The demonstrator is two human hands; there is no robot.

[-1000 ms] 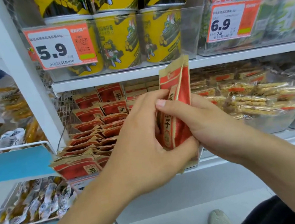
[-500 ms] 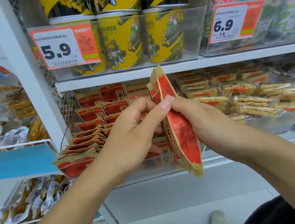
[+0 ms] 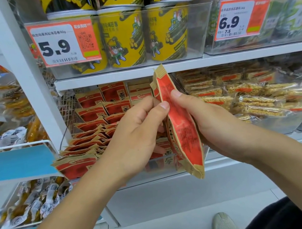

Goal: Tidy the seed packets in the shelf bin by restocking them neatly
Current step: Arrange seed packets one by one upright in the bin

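Observation:
A red and tan seed packet [image 3: 183,129] stands on edge in front of the shelf bin [image 3: 164,171]. My right hand [image 3: 213,124] grips it from the right, thumb on its near face. My left hand [image 3: 139,134] pinches its left edge between thumb and curled fingers. Behind my hands, several matching seed packets [image 3: 91,128] lie in rows in the clear bin, the front ones [image 3: 75,163] leaning forward over its left rim. The bin's right part is hidden by my hands.
Yellow snack canisters [image 3: 122,36] stand on the shelf above, behind a 5.9 price tag [image 3: 63,43]. A clear bin of wrapped snack bars [image 3: 257,98] sits to the right. Wire baskets of wrapped snacks [image 3: 24,202] hang at the left. My shoe [image 3: 223,224] shows on the floor.
The packet has turned from upright with its front toward me to tilted and edge-on. My left hand slid from its lower part up to its edge. Camera moved slightly closer.

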